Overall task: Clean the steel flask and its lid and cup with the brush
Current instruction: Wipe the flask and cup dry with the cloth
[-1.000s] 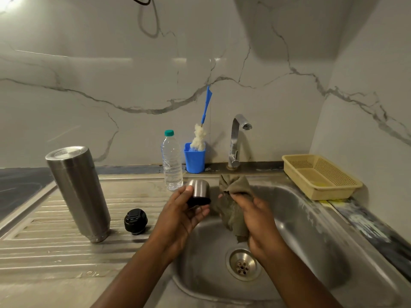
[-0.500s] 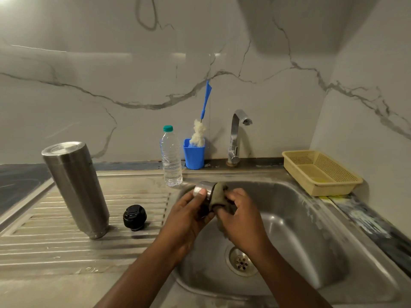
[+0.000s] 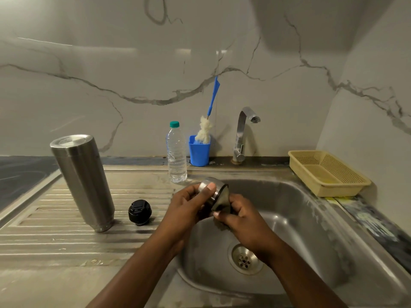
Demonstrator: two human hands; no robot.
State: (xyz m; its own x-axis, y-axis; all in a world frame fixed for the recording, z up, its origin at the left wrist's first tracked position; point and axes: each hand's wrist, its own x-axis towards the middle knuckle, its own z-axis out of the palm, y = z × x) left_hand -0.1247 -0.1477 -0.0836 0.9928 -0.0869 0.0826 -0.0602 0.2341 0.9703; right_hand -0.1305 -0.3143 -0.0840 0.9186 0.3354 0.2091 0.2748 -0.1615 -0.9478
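My left hand (image 3: 189,207) grips the small steel cup (image 3: 211,187) over the left edge of the sink basin, its mouth tilted to the right. My right hand (image 3: 242,216) holds a dull olive cloth (image 3: 221,202) pushed into the cup's mouth. The tall steel flask (image 3: 83,181) stands upside down on the ribbed drainboard at left. Its black lid (image 3: 140,212) lies just right of the flask. The blue-handled brush (image 3: 210,112) with a white head stands in a blue holder (image 3: 199,153) against the back wall.
A clear water bottle (image 3: 176,153) with a green cap stands left of the blue holder. The steel tap (image 3: 242,134) rises behind the sink (image 3: 311,230), whose drain (image 3: 244,260) lies below my right wrist. A yellow plastic basket (image 3: 327,174) sits at the sink's right rim.
The cup was held apart from the cloth a second ago. My hands came together and the cloth went into the cup's mouth, with the cup turned sideways.
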